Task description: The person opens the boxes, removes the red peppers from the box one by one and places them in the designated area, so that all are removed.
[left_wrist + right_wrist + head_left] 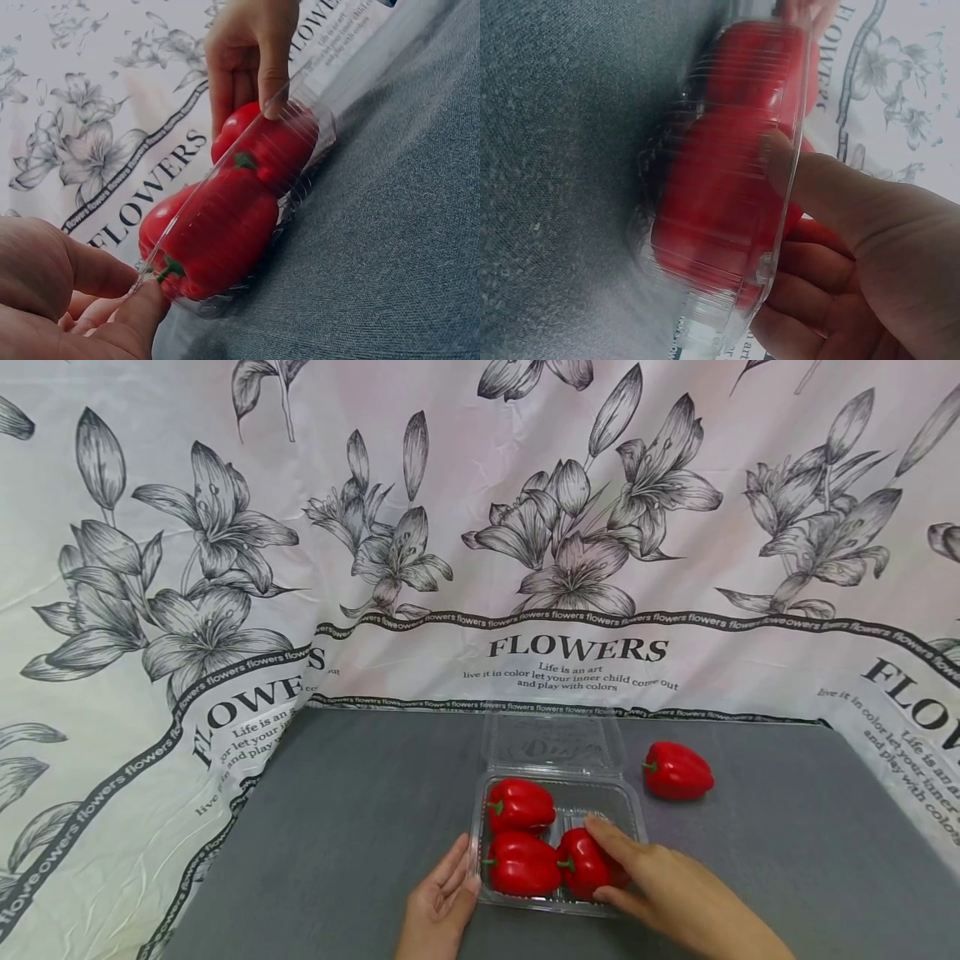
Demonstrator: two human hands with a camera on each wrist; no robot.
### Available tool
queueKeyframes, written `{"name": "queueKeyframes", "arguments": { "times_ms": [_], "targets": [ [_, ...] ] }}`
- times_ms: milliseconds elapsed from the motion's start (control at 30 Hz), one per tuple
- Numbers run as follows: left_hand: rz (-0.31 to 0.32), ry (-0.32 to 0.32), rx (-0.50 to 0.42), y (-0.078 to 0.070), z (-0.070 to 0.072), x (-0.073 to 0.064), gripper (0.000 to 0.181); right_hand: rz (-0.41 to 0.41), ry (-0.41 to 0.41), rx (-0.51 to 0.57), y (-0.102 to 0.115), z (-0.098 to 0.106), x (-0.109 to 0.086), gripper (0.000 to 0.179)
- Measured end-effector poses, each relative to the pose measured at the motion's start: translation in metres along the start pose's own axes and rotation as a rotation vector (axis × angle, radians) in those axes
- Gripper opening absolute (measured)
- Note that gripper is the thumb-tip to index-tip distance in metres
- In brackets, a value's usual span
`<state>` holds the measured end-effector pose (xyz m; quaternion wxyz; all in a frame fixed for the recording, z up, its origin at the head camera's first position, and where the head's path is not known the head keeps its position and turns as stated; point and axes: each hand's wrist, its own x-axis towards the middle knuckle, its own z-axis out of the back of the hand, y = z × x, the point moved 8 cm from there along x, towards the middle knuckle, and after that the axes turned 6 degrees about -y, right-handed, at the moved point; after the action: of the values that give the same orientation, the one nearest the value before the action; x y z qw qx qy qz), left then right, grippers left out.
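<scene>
A clear plastic clamshell container lies on the grey surface with its lid folded back. My left hand pinches the rim at its left side between thumb and fingers, seen up close in the left wrist view. Inside, one red bell pepper sits at the back left and another at the front left, stems toward the left. My right hand grips a third red bell pepper at the front right of the container, thumb on the near side. In the right wrist view, the container wall partly blurs this pepper.
Another red bell pepper lies on the grey surface, right of the container and farther back. The open lid extends toward the rear. A flower-printed white cloth hangs behind and along the sides.
</scene>
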<state>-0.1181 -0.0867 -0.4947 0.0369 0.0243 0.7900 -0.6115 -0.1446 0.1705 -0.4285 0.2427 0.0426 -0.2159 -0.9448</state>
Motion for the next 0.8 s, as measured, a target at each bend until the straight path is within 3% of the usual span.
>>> {"name": "queueKeyframes", "arguments": {
  "times_ms": [567, 800],
  "targets": [
    [0.005, 0.000, -0.012, -0.001, 0.001, 0.000, 0.065, 0.031, -0.074, -0.054, 0.005, 0.005, 0.001, 0.080],
    [0.001, -0.010, -0.008, 0.000, 0.002, 0.000, 0.065, 0.076, -0.162, -0.095, 0.009, 0.013, 0.002, 0.083]
  ]
}}
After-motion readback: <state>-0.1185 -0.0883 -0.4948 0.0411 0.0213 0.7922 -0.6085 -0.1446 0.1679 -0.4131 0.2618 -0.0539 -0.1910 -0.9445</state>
